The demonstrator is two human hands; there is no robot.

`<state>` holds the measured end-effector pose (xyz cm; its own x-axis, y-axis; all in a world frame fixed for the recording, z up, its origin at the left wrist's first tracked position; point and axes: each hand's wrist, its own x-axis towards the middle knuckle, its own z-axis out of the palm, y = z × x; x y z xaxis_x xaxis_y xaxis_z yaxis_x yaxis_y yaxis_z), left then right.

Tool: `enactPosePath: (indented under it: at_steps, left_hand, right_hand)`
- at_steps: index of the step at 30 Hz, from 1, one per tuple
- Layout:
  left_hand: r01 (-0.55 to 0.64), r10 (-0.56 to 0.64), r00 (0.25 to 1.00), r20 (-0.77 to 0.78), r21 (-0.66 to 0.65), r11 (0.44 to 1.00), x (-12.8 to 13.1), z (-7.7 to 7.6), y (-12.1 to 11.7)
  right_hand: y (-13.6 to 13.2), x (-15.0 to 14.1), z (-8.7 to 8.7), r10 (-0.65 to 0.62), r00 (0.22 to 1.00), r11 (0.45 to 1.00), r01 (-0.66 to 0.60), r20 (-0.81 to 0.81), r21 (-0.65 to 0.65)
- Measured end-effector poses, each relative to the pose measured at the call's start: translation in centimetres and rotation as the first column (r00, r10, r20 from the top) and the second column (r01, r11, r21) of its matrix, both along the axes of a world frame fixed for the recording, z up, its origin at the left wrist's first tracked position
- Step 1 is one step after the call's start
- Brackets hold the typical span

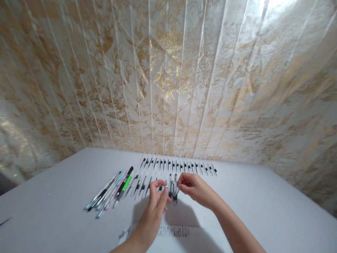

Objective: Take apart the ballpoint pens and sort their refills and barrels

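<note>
My right hand [194,188] is closed, thumb and fingertips pinched on a thin, clear pen [176,192] that is partly blurred. Close by on the left, my left hand [157,199] has its fingers curved and apart, with nothing visible between them. Beneath and behind both hands lies a row of clear pens with black parts [143,187]; the hands hide some of it. Farther back, a second row of similar clear pens [172,166] runs across the white table [263,207].
Left of the rows lies a loose bundle of assorted pens [109,191], including a bright green one [127,182]. A sheet with dark writing [173,231] is near the front edge. Gold-patterned shiny sheeting [168,77] rises behind the table. A thin dark object [5,221] lies far left.
</note>
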<state>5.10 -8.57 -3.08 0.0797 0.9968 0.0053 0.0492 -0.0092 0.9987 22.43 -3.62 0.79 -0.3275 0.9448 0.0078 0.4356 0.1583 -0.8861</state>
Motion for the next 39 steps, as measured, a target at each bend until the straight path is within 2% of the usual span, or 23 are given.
enactPosePath:
  at_steps: [2,4,7,11,16,23,33,36,39]
  left_hand:
    - [-0.039,0.04,0.995,-0.086,0.006,0.999,-0.2,-0.3,0.0]
    - [-0.059,0.059,0.991,-0.121,0.006,0.998,-0.2,-0.6,0.1]
    - [-0.059,0.059,0.989,-0.134,0.005,0.998,0.0,-1.1,0.3]
    - [-0.045,0.046,0.991,-0.128,0.011,0.999,0.1,-1.6,0.2]
    - [-0.04,0.044,0.983,-0.179,0.023,0.999,0.1,-1.7,-0.1]
    - [-0.052,0.059,0.981,-0.182,0.043,0.998,0.1,-1.9,-0.1]
    - [-0.055,0.062,0.981,-0.183,0.045,0.997,0.0,-1.9,0.1]
    - [-0.051,0.057,0.98,-0.193,0.035,0.998,0.0,-1.8,0.0]
    - [-0.054,0.059,0.981,-0.183,0.036,0.998,0.0,-1.6,-0.1]
  right_hand:
    - [1.4,1.3,-1.6,-0.094,0.995,0.991,0.095,0.018,-0.097]
    - [2.6,2.0,-3.3,-0.153,0.988,0.981,0.153,0.016,-0.121]
    - [3.6,2.3,-5.4,-0.212,0.977,0.973,0.209,-0.018,-0.1]
    - [4.2,2.6,-6.7,-0.264,0.962,0.964,0.263,-0.063,-0.028]
    - [4.1,3.1,-6.6,-0.314,0.949,0.947,0.316,-0.029,0.059]
    - [3.6,2.4,-6.5,-0.307,0.952,0.944,0.306,-0.01,0.127]
    - [3.5,2.5,-6.2,-0.222,0.974,0.969,0.225,-0.038,0.105]
    - [3.3,2.9,-5.5,-0.192,0.979,0.97,0.179,0.068,0.163]
    - [3.0,3.1,-4.7,-0.135,0.967,0.965,0.08,0.216,0.249]
